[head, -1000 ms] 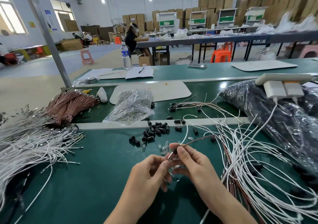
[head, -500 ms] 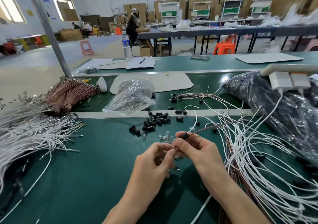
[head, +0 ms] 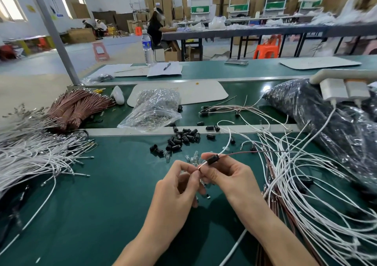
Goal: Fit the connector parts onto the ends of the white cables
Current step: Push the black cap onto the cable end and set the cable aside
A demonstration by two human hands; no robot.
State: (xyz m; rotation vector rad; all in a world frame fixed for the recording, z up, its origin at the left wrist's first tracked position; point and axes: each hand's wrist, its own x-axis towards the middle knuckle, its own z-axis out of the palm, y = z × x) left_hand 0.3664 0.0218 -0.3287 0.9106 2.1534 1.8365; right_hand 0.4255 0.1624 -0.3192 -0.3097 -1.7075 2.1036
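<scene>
Black sleeve (head: 213,159) has slid up the white cable (head: 229,138); end now exposed, likely ready for the tip part. Right hand (head: 226,176) grip pinches sleeve, left hand (head: 179,184) the cable end.

Bare left grip (head: 177,186) and right grip (head: 230,177) on bare forearms (head: 271,231)
</scene>
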